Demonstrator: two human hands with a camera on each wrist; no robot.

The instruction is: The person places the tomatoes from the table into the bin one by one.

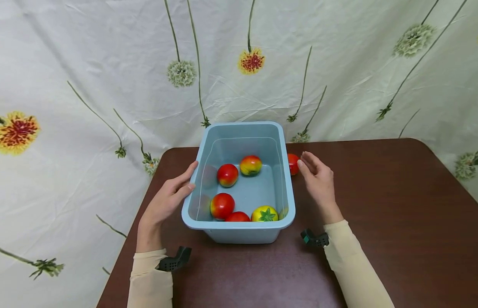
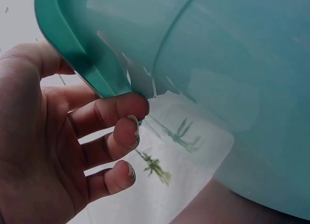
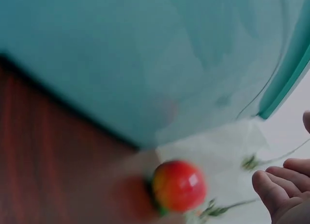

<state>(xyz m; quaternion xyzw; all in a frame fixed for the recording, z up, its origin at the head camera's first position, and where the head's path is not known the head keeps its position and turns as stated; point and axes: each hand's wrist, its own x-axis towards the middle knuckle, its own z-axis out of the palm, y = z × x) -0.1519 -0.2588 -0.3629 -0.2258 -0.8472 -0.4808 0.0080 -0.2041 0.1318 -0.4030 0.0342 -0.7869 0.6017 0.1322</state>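
Observation:
A light blue plastic tub (image 1: 239, 225) stands on the table, with several round red and yellow fruits inside, among them a red one (image 1: 222, 205) and a yellow one (image 1: 267, 213) with a green star-shaped top. On the tub's left rim, my left hand (image 1: 167, 199) holds the edge between thumb and fingers, the fingers bent under the rim (image 2: 92, 69). Beside the tub's right wall lies another red fruit (image 3: 179, 186), partly hidden in the head view. My right hand (image 1: 317, 179) hovers close to this fruit with its fingers extended, apart from it in the right wrist view.
The dark brown table (image 1: 396, 214) stretches to the right of the tub and in front of it. Behind and to the left hangs a white cloth (image 1: 127, 64) printed with flowers. Both wrists wear dark bands, the left one (image 1: 175, 259) near the table's left side.

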